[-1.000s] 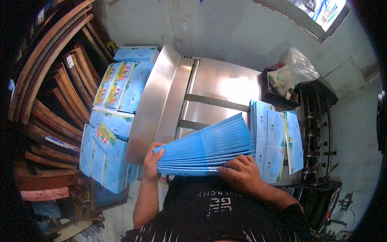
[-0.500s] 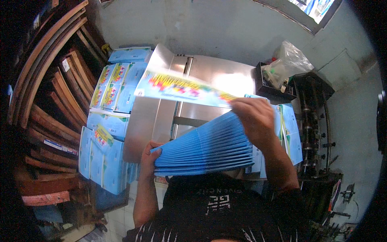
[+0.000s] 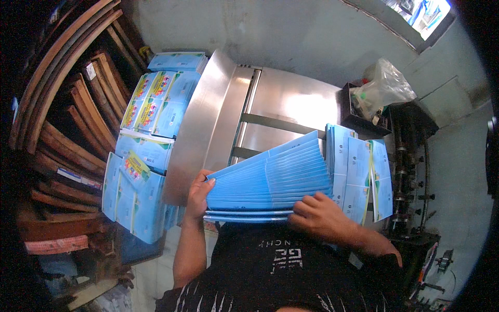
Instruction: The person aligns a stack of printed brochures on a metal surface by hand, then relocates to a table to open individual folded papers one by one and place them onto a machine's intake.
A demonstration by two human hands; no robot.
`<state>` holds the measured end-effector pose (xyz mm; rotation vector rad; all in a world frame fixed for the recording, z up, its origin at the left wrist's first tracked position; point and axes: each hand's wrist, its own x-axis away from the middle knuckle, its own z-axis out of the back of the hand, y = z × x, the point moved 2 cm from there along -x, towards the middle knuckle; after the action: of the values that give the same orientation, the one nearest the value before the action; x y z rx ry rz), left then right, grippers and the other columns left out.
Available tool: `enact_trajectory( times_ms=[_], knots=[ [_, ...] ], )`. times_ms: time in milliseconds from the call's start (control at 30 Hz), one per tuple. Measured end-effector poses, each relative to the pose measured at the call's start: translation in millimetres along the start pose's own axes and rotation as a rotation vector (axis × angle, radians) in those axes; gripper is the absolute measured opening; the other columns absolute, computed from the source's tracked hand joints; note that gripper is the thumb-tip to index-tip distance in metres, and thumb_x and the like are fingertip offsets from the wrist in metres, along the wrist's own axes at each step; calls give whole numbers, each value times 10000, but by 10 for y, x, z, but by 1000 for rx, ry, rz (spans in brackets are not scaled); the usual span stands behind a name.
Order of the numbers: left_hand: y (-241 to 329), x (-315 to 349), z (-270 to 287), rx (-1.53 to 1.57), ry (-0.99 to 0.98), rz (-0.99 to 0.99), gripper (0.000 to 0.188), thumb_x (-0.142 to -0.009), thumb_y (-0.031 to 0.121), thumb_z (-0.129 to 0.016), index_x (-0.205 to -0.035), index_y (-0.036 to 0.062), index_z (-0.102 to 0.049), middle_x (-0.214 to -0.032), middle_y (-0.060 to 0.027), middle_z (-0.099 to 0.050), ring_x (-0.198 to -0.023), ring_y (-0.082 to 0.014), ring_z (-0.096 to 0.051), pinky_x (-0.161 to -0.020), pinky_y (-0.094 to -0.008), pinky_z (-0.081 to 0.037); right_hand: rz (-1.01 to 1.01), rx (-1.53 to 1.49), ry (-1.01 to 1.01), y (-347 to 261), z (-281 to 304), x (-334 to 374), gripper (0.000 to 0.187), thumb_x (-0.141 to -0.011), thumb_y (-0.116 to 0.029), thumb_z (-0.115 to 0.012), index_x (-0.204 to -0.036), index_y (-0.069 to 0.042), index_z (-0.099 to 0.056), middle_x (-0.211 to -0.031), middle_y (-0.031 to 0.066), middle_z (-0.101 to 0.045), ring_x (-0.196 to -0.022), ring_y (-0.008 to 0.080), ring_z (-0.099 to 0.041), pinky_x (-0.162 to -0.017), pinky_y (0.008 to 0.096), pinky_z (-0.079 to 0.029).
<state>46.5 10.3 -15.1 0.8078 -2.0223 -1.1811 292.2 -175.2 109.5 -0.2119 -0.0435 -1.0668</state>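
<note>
A fanned stack of blue printed sheets (image 3: 267, 174) spreads out in front of my chest, its edges stepped apart toward the right. My left hand (image 3: 198, 195) clasps the narrow left end, thumb on top. At the near right edge, my right hand (image 3: 318, 216) has its fingers curled against the lowest sheets; the fingertips are partly hidden. Just right of the fan, more blue printed sheets (image 3: 356, 177) lie in overlapping piles. Behind it is a shiny metal table (image 3: 291, 93) with dark straps across it.
Piles of blue and yellow printed sheets (image 3: 138, 195) stand at the left, beside an upright metal plate (image 3: 200, 130). Curved wooden boards (image 3: 78, 140) line the far left. A dark box (image 3: 364, 117) with a clear plastic bag (image 3: 384, 88) sits at the back right, near dark machinery (image 3: 403, 171).
My right hand has come down to the near edge of the stack. The colourful sheet it was swinging above the fan no longer shows there. My left hand keeps its grip.
</note>
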Motion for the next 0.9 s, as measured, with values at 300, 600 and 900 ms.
enact_trajectory(
  times_ms=[300,600,900],
  knots=[
    [-14,-34,-67,66,77,-31,111,-909,146,-545,-967,50,-546,-844,-40,-592,-747,-97,-561,-695,-247,-471,-177,-96,218,-120,-132,192,319,-789,-245,-596,-1098,-203,-665,-1102,17,-572,-984,203,-532,-798,373,-413],
    [-80,-62,-38,115,34,-25,92,-911,144,-542,-938,56,-537,-818,-31,-581,-719,-89,-552,-680,-257,-474,-253,-148,190,-21,425,200,268,-791,-292,-758,-1037,-201,-702,-1306,-15,-597,-1198,236,-507,-930,423,-400],
    [-433,-173,241,245,-35,-99,92,-931,140,-591,-956,62,-549,-871,-52,-632,-760,-104,-602,-721,-292,-532,-351,-296,550,535,892,188,188,-878,-51,-622,-1048,-100,-686,-1085,131,-688,-923,251,-693,-729,382,-570]
  ],
)
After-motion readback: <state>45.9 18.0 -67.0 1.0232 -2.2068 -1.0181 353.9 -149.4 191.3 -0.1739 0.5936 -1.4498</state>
